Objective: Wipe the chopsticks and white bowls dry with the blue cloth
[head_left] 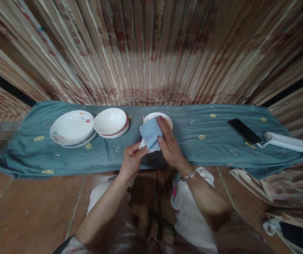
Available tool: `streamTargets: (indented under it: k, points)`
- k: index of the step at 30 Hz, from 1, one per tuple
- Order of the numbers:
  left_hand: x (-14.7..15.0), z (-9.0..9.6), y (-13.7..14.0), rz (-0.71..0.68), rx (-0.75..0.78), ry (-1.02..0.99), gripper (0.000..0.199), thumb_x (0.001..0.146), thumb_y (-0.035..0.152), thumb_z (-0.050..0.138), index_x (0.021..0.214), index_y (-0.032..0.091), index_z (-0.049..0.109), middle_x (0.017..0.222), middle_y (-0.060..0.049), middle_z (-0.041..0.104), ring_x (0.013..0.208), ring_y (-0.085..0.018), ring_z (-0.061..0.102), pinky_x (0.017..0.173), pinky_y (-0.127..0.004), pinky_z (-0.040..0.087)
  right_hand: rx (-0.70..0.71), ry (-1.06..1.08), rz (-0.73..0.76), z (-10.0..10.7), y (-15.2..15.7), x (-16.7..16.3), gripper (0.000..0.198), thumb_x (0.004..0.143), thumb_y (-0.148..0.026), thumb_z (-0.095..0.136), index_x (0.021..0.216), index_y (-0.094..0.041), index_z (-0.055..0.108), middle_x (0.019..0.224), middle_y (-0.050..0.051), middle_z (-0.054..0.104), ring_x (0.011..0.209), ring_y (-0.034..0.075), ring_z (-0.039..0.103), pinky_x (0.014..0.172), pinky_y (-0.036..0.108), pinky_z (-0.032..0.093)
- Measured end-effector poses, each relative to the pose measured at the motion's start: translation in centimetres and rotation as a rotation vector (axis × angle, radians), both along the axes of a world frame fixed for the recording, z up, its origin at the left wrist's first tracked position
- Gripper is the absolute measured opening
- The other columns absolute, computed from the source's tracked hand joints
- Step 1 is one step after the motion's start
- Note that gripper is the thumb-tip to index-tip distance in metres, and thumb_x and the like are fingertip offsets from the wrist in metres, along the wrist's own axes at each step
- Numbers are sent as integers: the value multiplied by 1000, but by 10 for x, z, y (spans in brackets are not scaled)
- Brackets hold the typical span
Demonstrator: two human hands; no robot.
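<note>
The cloth (148, 132) is in both hands over the table (188, 151), before a dish (169, 121). The right hand (171, 148) grips it between thumb and fingers; the left hand (132, 158) pinches its lower edge, where something white (142, 143) shows, mostly hidden. Leftward stand bowls (110, 121), then plates (72, 125).

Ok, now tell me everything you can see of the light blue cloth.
The light blue cloth is small and plain, looks like soft fabric, and is creased, with an uneven edge. It is held up in front of the person, partly hiding a white dish behind it in this view. The right hand grasps its right side; the left hand is at its lower left, where a white piece shows. Whether that is part of the cloth I can't tell.
</note>
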State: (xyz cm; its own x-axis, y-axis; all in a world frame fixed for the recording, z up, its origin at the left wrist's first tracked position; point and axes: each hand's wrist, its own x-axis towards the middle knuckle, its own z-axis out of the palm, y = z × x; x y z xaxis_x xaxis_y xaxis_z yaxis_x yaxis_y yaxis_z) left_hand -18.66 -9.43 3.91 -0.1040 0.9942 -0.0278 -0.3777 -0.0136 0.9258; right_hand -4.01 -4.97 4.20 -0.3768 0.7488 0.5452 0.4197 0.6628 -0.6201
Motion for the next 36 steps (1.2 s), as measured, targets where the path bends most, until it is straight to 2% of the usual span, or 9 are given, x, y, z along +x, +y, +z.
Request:
streamTargets:
  k: [4,12,15,20,23,26,29,32,36]
  points:
    - [-3,-2,-2,-13,7,-4,21,64,32,79,80,18,79,78,-4,76,75,-20,66,79,-35,51,-39,26,-2,1,1,3,58,98,-42,31,152,-27,16,160,5,21,148,22,17,120,48,18]
    - [-5,2,2,30,40,-108,22,58,35,81,70,18,77,76,-6,75,85,-24,67,83,-35,50,200,-148,23,1,-9,-8,61,95,-29,41,151,-32,18,162,2,5,149,31,6,117,60,17]
    - [-5,4,2,40,29,-108,20,59,36,81,65,18,75,77,-6,75,88,-25,68,84,-36,50,205,-135,30,1,-7,-7,61,95,-30,41,152,-32,18,162,2,7,149,30,7,118,58,18]
    - [-5,7,0,-9,2,-86,27,65,42,78,74,16,77,76,-8,75,90,-26,68,87,-39,50,-26,31,24,0,2,-1,56,98,-42,32,151,-28,21,159,4,22,147,21,17,120,49,19]
    - [-7,6,-1,-4,22,-66,27,66,44,78,69,17,77,72,-7,75,90,-26,68,87,-38,50,-176,162,19,-7,10,2,55,98,-47,30,150,-29,25,157,1,29,146,19,23,120,44,21]
    - [-8,6,-1,-6,43,-58,27,67,44,78,66,17,77,72,-6,75,88,-26,69,88,-38,50,-330,328,29,-18,18,0,57,96,-50,30,148,-27,29,155,1,34,142,19,32,117,41,27]
    - [-7,9,0,-3,47,-69,27,66,44,78,66,17,77,73,-7,75,89,-26,69,90,-39,50,-433,527,71,-29,24,-6,60,95,-51,30,147,-21,32,150,6,41,136,21,43,112,43,37]
    - [-7,12,0,13,39,-73,27,64,44,79,65,17,76,71,-7,75,90,-27,68,88,-40,50,-506,651,44,-34,25,-14,60,93,-53,26,139,-18,43,135,9,58,124,23,56,106,47,44]
    - [-8,13,1,34,7,-79,29,61,46,80,60,18,74,69,-7,74,90,-28,68,85,-40,51,-684,747,11,-33,19,-21,57,88,-63,32,111,-21,63,102,7,74,116,25,61,104,48,46]
